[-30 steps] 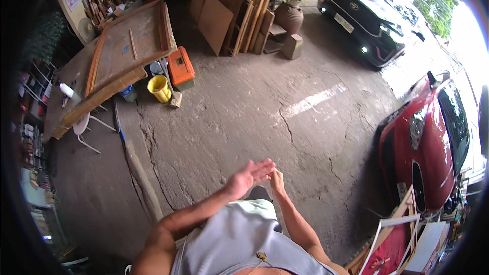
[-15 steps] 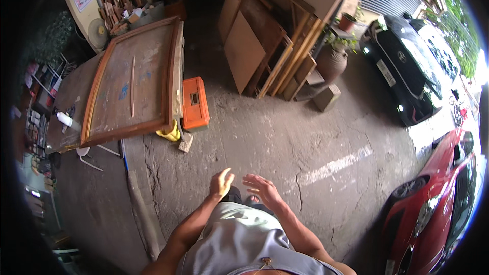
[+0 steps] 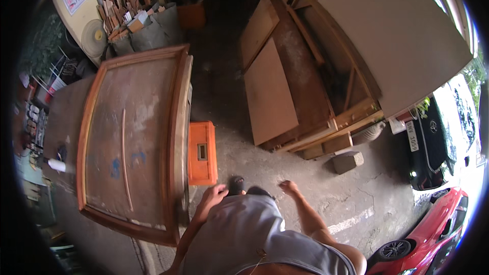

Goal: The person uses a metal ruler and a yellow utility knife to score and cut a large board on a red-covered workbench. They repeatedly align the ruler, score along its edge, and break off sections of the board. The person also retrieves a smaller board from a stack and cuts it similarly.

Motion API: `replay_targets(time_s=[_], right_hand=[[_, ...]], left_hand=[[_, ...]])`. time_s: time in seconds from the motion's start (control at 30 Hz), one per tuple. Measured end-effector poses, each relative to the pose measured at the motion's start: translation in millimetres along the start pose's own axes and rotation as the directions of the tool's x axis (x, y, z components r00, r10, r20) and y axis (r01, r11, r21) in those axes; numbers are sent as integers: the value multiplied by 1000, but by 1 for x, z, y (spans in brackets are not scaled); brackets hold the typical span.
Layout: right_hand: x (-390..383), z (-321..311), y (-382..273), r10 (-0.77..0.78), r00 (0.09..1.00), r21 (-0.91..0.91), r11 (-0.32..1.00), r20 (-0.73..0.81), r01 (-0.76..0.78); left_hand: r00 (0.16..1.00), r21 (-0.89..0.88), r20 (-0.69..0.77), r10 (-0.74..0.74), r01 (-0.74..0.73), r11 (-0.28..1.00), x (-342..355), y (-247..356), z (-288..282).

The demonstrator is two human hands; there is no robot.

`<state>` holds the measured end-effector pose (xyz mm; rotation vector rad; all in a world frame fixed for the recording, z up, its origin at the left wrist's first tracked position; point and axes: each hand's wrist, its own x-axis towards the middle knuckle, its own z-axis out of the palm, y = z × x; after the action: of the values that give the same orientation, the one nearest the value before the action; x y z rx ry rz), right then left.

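Note:
My left hand [image 3: 216, 193] hangs beside the near end of an orange toolbox [image 3: 202, 153], apart from it, fingers loosely bent and apart, with nothing seen in it. To the right, my right hand [image 3: 289, 188] is held out over the concrete floor with its fingers curled in and nothing showing in them. A wooden frame [image 3: 174, 137] lies on a worn worktable at my left. Inside the frame, a thin wooden strip [image 3: 124, 158] rests lengthwise on the stained tabletop [image 3: 147, 97].
Boards and panels [image 3: 270, 94] lean in a stack ahead right, with a concrete block [image 3: 348, 163] by their foot. A fan [image 3: 93, 38] and a bin of wood offcuts [image 3: 160, 28] stand behind the table. A black car [image 3: 433, 142] and red car [image 3: 433, 229] are parked right.
I have moved forward, so the table, toolbox and leaning boards are nearer. My hands have drawn apart; the right one's fingers have curled in.

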<state>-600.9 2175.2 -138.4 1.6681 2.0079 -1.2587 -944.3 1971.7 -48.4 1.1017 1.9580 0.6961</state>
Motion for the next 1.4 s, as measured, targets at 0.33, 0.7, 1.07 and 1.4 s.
replay_targets(time_s=[0.33,0.7,1.07,1.4], right_hand=[[226,-115,-14,516,821,226,794,243,-565],[669,-580,-510,-396,828,384,748,-396,542],[879,-931,-760,-252,275,-299,943,-928,-145],[903,-961,-763,-21,407,-149,946,-913,-286]], left_hand=[[960,-85,-103,260,-269,959,447,89,-151],[960,-48,-110,-258,254,966,813,52,-261],[902,-123,18,-432,431,894,1174,-8,-447],[992,-63,-121,-25,18,998,1475,132,-589]])
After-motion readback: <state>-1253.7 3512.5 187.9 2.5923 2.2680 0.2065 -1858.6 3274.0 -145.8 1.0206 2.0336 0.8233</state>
